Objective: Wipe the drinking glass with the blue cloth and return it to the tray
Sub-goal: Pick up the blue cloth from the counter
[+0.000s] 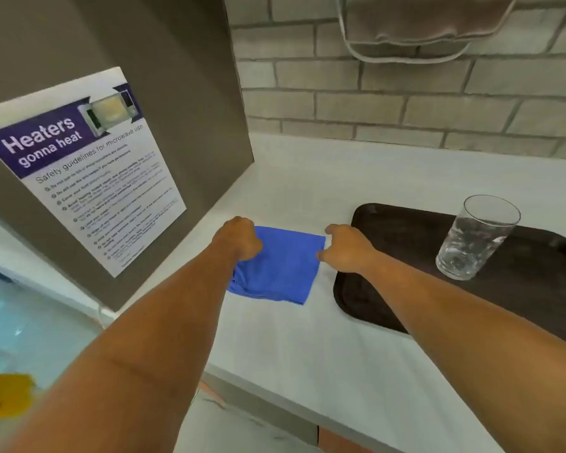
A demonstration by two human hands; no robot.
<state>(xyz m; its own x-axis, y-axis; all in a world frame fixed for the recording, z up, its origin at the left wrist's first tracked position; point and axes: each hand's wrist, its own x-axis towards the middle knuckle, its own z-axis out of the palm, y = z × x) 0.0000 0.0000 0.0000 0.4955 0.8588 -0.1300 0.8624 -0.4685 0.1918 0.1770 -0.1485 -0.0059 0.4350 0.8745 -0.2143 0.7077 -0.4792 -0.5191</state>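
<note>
A head-worn camera looks down at a pale countertop (324, 338) set against a grey brick wall (406, 103). Two bare forearms reach forward from the near edge. The left hand (239, 238) is curled into a fist, gripping the left edge of a blue cloth (281, 269) that lies on the counter at centre, bunched beneath that hand. The right hand (348, 248) has its fingers apart and its fingertips touching the cloth's right edge; whether it pinches the fabric cannot be told. Just right of the cloth sits a dark brown tray (389, 289) with rounded corners, the right forearm crossing above its near left part. A clear drinking glass (474, 240) stands upright on the tray's far right area, untouched by either hand. To the left, a grey panel (183, 93) carries a poster (89, 165) with a purple banner reading "Heaters gonna heat", a picture of a microwave, and the heading "Safety guidelines for microwave use"; its smaller listed text is too blurred to read.
</note>
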